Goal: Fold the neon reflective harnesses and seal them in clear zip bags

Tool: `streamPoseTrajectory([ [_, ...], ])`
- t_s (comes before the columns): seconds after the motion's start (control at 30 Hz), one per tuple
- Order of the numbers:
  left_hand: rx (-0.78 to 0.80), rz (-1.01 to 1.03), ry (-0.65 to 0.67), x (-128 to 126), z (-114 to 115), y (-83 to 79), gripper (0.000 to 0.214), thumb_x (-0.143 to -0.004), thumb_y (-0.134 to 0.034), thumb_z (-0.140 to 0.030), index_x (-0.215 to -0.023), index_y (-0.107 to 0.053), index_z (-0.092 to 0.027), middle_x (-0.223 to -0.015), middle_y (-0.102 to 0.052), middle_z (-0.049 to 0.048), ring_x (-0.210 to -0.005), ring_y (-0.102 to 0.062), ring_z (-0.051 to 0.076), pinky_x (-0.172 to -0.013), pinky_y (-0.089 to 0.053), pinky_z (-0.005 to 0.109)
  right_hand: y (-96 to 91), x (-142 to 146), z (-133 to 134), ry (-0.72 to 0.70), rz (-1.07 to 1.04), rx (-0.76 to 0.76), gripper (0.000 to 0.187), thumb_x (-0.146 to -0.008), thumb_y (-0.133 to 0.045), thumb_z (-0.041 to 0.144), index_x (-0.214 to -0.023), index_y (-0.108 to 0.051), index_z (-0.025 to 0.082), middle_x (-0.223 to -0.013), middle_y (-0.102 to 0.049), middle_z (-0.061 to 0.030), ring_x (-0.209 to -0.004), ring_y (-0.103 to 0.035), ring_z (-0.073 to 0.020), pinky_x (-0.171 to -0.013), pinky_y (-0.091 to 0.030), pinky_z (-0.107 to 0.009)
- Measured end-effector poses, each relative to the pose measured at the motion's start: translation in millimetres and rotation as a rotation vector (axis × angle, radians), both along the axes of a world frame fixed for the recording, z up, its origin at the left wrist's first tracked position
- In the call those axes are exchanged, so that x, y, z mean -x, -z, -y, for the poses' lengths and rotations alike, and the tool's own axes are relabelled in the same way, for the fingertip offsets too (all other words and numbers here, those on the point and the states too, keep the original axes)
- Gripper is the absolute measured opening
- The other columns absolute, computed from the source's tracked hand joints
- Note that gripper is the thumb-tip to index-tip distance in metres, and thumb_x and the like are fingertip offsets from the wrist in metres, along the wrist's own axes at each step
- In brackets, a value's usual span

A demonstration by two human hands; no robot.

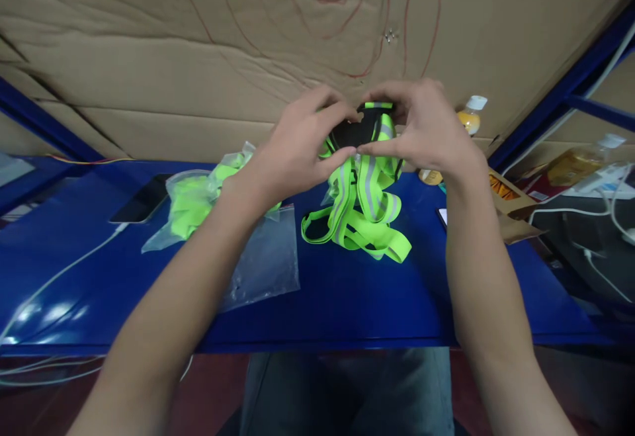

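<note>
Between my two hands is a reflective strap vest [370, 181], neon yellow-green with silver stripes and a black panel [354, 133] near its top. My left hand [310, 135] pinches the left side of the black panel with thumb and fingers. On the other side, my right hand [419, 125] grips the panel's right edge, its thumb almost meeting the left thumb. The loose straps hang below and curl on the blue table [347, 304]. An opened clear plastic bag [270, 264] lies flat under my left forearm.
Bagged neon-green items [191, 201] lie at the left, beside a phone [141, 198] on a white cable. A bottle with yellow contents [469, 118] stands behind my right hand. An open cardboard box [510, 198] is at the right. Marked cardboard [198, 79] forms the back wall.
</note>
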State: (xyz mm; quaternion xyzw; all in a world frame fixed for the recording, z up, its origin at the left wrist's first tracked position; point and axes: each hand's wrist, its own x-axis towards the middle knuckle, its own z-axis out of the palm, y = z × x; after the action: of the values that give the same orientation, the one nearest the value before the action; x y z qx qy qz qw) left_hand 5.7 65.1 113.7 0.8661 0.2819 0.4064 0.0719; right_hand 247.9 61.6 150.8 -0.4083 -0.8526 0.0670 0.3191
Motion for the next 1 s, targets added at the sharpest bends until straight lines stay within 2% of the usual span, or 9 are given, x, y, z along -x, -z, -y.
streamPoseTrajectory([
  [0.17, 0.056, 0.072, 0.043, 0, -2, 4.5, 0.034, -0.081, -0.090, -0.023, -0.112, -0.077, -0.029, -0.127, -0.074, 0.0090, -0.137, -0.060, 0.044, -0.129, -0.040, 0.062, -0.3, 5, 3, -0.022, -0.020, -0.010, 0.044, -0.076, -0.095, 0.045, -0.114, -0.076, 0.033, -0.113, -0.083, -0.0033, -0.115, -0.076, -0.0380, -0.082, -0.060, -0.051],
  [0.33, 0.087, 0.172, 0.008, -8, -3, 13.3, 0.032, -0.074, -0.093, -0.020, -0.098, -0.074, -0.030, -0.118, -0.073, 0.0101, -0.139, -0.057, 0.047, -0.132, -0.034, 0.064, -4.3, 10, 9, -0.033, 0.103, -0.060, 0.036, -0.080, -0.091, 0.039, -0.112, -0.075, 0.032, -0.116, -0.083, -0.0038, -0.116, -0.075, -0.0376, -0.100, -0.055, -0.052],
  [0.4, 0.066, 0.149, 0.001, -10, -6, 19.2, 0.031, -0.077, -0.093, -0.026, -0.101, -0.073, -0.029, -0.121, -0.072, 0.0115, -0.141, -0.055, 0.049, -0.133, -0.030, 0.066, -4.9, 10, 9, -0.003, 0.142, -0.084, 0.037, -0.079, -0.092, 0.036, -0.112, -0.076, 0.029, -0.110, -0.082, -0.0056, -0.107, -0.075, -0.0368, -0.100, -0.054, -0.053],
  [0.53, 0.006, 0.070, 0.008, -8, -15, 29.4, 0.036, -0.088, -0.089, -0.050, -0.109, -0.070, -0.028, -0.126, -0.072, 0.0146, -0.143, -0.054, 0.050, -0.132, -0.029, 0.067, -5.0, 6, 4, 0.026, 0.176, -0.081, 0.039, -0.077, -0.095, 0.040, -0.111, -0.078, 0.028, -0.091, -0.076, -0.0039, -0.090, -0.071, -0.0318, -0.088, -0.053, -0.047],
  [0.63, 0.036, 0.128, 0.025, 0, -23, 32.4, 0.052, -0.083, -0.092, -0.063, -0.113, -0.070, -0.026, -0.125, -0.072, 0.0152, -0.143, -0.056, 0.049, -0.131, -0.033, 0.063, -6.8, -7, 3, 0.017, 0.151, -0.052, 0.041, -0.081, -0.092, 0.048, -0.113, -0.079, 0.026, -0.079, -0.070, -0.0022, -0.077, -0.062, -0.0273, -0.079, -0.048, -0.043],
  [0.73, 0.099, 0.218, 0.029, 10, -33, 32.9, 0.066, -0.071, -0.102, -0.064, -0.115, -0.070, -0.027, -0.123, -0.073, 0.0142, -0.142, -0.058, 0.048, -0.129, -0.039, 0.059, -8.0, -23, 3, 0.088, 0.056, -0.124, 0.034, -0.090, -0.083, 0.049, -0.113, -0.079, 0.024, -0.071, -0.062, -0.0004, -0.068, -0.051, -0.0229, -0.074, -0.040, -0.040],
  [0.8, 0.106, 0.255, 0.023, 17, -39, 33.0, 0.065, -0.068, -0.105, -0.060, -0.114, -0.072, -0.029, -0.121, -0.073, 0.0130, -0.138, -0.060, 0.047, -0.126, -0.042, 0.058, -6.4, -29, 2, 0.124, -0.062, -0.223, 0.028, -0.103, -0.067, 0.051, -0.101, -0.075, 0.024, -0.070, -0.054, 0.0000, -0.067, -0.045, -0.0206, -0.074, -0.034, -0.039],
  [0.9, 0.056, 0.233, -0.021, 30, -49, 31.8, 0.050, -0.077, -0.099, -0.061, -0.111, -0.077, -0.031, -0.118, -0.074, 0.0100, -0.130, -0.061, 0.043, -0.125, -0.043, 0.058, -0.6, -27, -5, 0.097, -0.265, -0.324, 0.050, -0.114, -0.050, 0.059, -0.080, -0.064, 0.025, -0.076, -0.054, -0.0022, -0.073, -0.045, -0.0200, -0.076, -0.033, -0.038],
  [1.0, 0.037, 0.223, -0.151, 58, -64, 27.2, 0.054, -0.092, -0.082, -0.077, -0.113, -0.080, -0.028, -0.112, -0.076, 0.0028, -0.119, -0.064, 0.034, -0.126, -0.041, 0.059, 4.1, -30, -15, 0.030, -0.528, -0.355, 0.051, -0.111, -0.057, 0.061, -0.075, -0.064, 0.025, -0.076, -0.061, -0.0034, -0.069, -0.052, -0.0187, -0.072, -0.040, -0.036],
])
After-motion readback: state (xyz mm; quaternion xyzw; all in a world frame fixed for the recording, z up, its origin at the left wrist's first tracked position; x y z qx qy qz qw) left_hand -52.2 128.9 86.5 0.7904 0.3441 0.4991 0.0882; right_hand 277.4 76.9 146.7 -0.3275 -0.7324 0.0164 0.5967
